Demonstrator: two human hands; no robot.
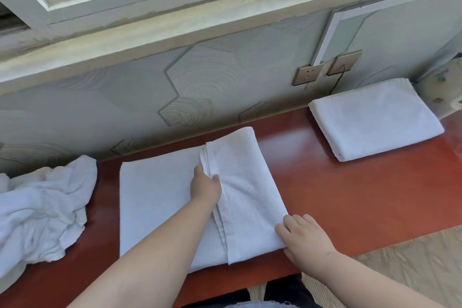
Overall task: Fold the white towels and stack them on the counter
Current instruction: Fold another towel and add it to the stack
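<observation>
A white towel (160, 207) lies partly folded on the red-brown counter (350, 195), its right part laid over the middle. My left hand (205, 189) rests on the towel at the folded edge, fingers tucked under that hem. My right hand (303, 240) holds the towel's near right corner with curled fingers. A folded white towel (375, 117) lies at the counter's back right. A crumpled heap of white towels (42, 212) sits at the left end.
A wall with hexagon-pattern paper (200, 77) runs behind the counter, with two sockets (308, 74) and a plugged-in cable. A window sill lies above. Woven flooring (400, 270) shows at the lower right, beyond the counter's front edge.
</observation>
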